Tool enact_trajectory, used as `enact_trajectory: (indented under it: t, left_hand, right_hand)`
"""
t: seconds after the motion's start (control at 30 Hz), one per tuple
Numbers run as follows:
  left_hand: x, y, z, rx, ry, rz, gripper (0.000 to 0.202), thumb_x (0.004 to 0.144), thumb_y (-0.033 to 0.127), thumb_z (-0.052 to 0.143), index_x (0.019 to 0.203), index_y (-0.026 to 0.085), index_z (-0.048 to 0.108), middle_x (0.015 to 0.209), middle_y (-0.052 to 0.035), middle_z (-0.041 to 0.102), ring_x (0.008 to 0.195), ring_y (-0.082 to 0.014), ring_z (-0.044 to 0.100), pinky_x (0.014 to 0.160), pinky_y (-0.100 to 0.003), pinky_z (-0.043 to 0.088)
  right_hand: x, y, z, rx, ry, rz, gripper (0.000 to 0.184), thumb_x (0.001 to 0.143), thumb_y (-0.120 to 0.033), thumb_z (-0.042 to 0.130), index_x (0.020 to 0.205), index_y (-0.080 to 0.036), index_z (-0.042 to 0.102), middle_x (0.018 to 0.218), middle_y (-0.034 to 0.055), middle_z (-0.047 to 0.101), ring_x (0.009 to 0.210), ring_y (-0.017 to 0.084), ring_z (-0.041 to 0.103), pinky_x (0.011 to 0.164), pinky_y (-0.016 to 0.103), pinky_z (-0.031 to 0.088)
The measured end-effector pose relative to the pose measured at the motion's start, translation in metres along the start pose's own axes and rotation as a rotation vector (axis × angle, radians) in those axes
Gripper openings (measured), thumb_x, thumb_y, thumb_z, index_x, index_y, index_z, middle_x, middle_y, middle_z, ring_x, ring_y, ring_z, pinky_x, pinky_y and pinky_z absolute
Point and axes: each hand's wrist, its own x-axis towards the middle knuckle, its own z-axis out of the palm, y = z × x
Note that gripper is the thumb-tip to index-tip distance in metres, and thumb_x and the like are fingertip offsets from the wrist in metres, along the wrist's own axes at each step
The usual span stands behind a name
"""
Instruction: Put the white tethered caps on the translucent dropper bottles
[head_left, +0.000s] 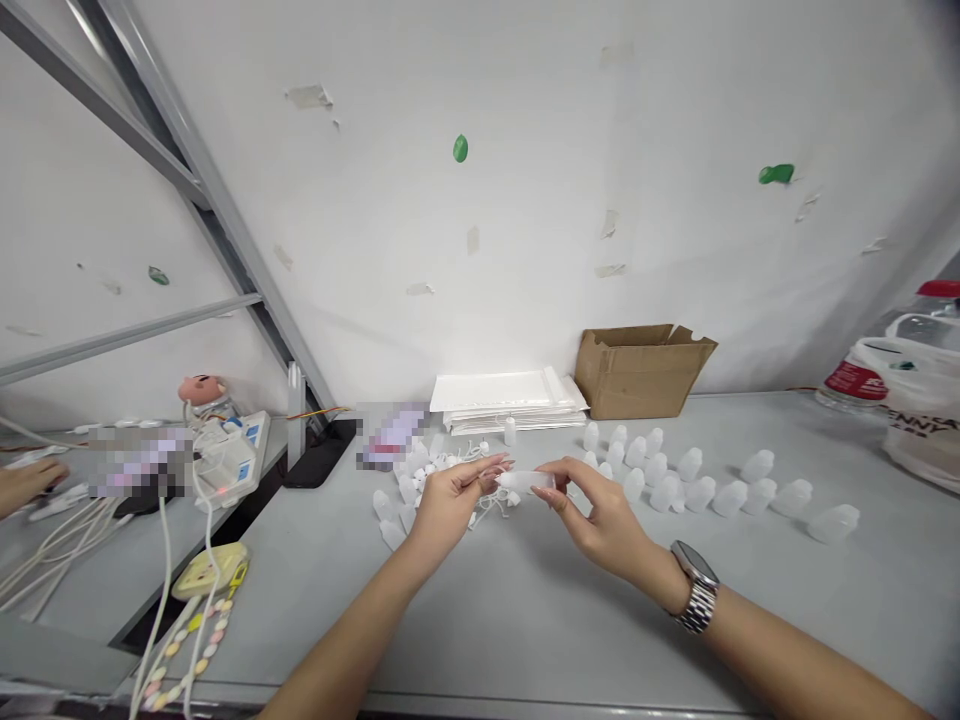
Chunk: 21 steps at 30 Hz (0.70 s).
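Observation:
A small translucent white plastic bottle (529, 481) lies sideways between my hands, above the grey table. My right hand (604, 510) pinches its wide end between thumb and fingers. At the narrow end, the fingers of my left hand (450, 497) are closed; whether they also hold a small cap is hidden. Beneath and behind my left hand is a pile of small white caps with cords (491, 505), with several white bottles (409, 488) at its left. More white bottles (701, 492) stand in loose rows to the right of my right hand.
Against the wall are a stack of white envelopes (510, 398) and a cardboard box (645, 375). A blurred phone-like object (390, 438) lies left. A plastic bag (926, 400) stands far right. Cables, a power strip (244, 460), a yellow case (210, 570) and another person's hand (34, 482) are left.

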Motion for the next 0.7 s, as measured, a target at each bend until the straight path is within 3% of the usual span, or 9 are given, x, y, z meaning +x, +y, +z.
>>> enact_trajectory:
  t: [0.2, 0.4, 0.53, 0.7]
  left_hand:
    - [0.001, -0.006, 0.001, -0.029, -0.004, -0.04, 0.034, 0.071, 0.038, 0.061, 0.1, 0.02, 0.066, 0.103, -0.0046, 0.068, 0.094, -0.0214, 0.062, 0.085, -0.035, 0.05]
    - [0.003, 0.001, -0.002, -0.213, -0.038, -0.105, 0.043, 0.066, 0.034, 0.069, 0.104, 0.014, 0.062, 0.097, -0.0104, 0.069, 0.095, -0.0252, 0.062, 0.083, -0.04, 0.051]
    - [0.003, 0.006, -0.005, -0.25, -0.035, -0.103, 0.037, 0.069, 0.035, 0.066, 0.1, 0.014, 0.063, 0.111, -0.0118, 0.063, 0.102, -0.0271, 0.058, 0.086, -0.04, 0.049]
    - [0.002, 0.01, -0.006, -0.289, -0.02, -0.135, 0.031, 0.072, 0.035, 0.064, 0.094, 0.014, 0.064, 0.108, -0.011, 0.065, 0.104, -0.0266, 0.057, 0.089, -0.039, 0.048]
  right_hand:
    - [0.0, 0.001, 0.001, 0.013, 0.006, 0.019, 0.016, 0.088, -0.031, 0.043, 0.089, -0.019, 0.054, 0.072, 0.0041, 0.057, 0.065, 0.016, 0.052, 0.061, 0.029, 0.044]
    - [0.0, 0.007, 0.003, 0.054, 0.127, 0.101, 0.016, 0.087, -0.032, 0.044, 0.089, -0.019, 0.054, 0.069, 0.0023, 0.054, 0.063, 0.015, 0.051, 0.061, 0.029, 0.043]
    - [0.0, 0.01, 0.004, 0.062, 0.18, 0.138, 0.017, 0.087, -0.034, 0.045, 0.089, -0.02, 0.054, 0.069, 0.0022, 0.055, 0.062, 0.016, 0.051, 0.06, 0.029, 0.043]
    - [0.0, 0.011, 0.005, 0.065, 0.185, 0.149, 0.018, 0.087, -0.035, 0.045, 0.089, -0.02, 0.054, 0.068, 0.0024, 0.055, 0.062, 0.016, 0.051, 0.06, 0.029, 0.042]
